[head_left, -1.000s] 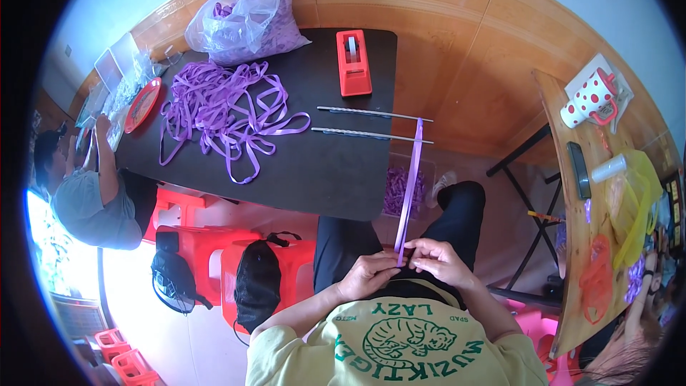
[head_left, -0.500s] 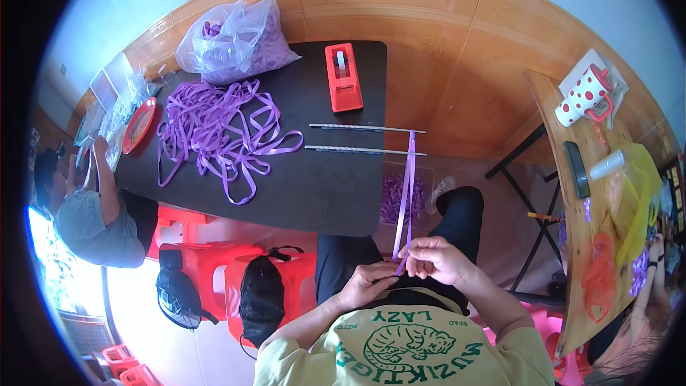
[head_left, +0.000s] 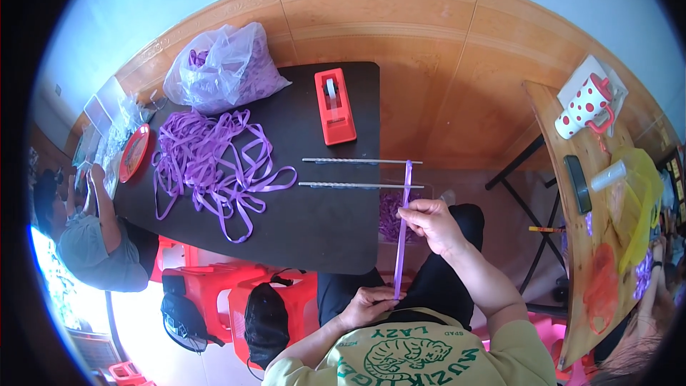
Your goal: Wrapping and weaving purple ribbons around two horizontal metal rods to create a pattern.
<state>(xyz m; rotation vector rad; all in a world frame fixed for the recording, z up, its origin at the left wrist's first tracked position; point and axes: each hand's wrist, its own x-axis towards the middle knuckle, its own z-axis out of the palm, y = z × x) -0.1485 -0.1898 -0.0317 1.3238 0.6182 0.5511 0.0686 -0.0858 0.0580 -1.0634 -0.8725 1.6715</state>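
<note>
A purple ribbon runs from two thin metal rods down to my lap. The rods lie parallel and jut past the table's right edge, and the ribbon's upper part is at their outer ends. My left hand is closed on the ribbon's low end, close to my waist. Higher up, just below the nearer rod, my right hand pinches the same ribbon between thumb and fingers. On the table to the left lies a loose tangle of purple ribbon.
The dark table also carries a red tape dispenser and a plastic bag of purple ribbon. Red stools stand left of my legs. A wooden table with a dotted tumbler is at right. Another person sits far left.
My right hand has moved up the ribbon, away from my left hand and toward the rods. The ribbon's strands now lie together as one narrow band. The view has tilted slightly.
</note>
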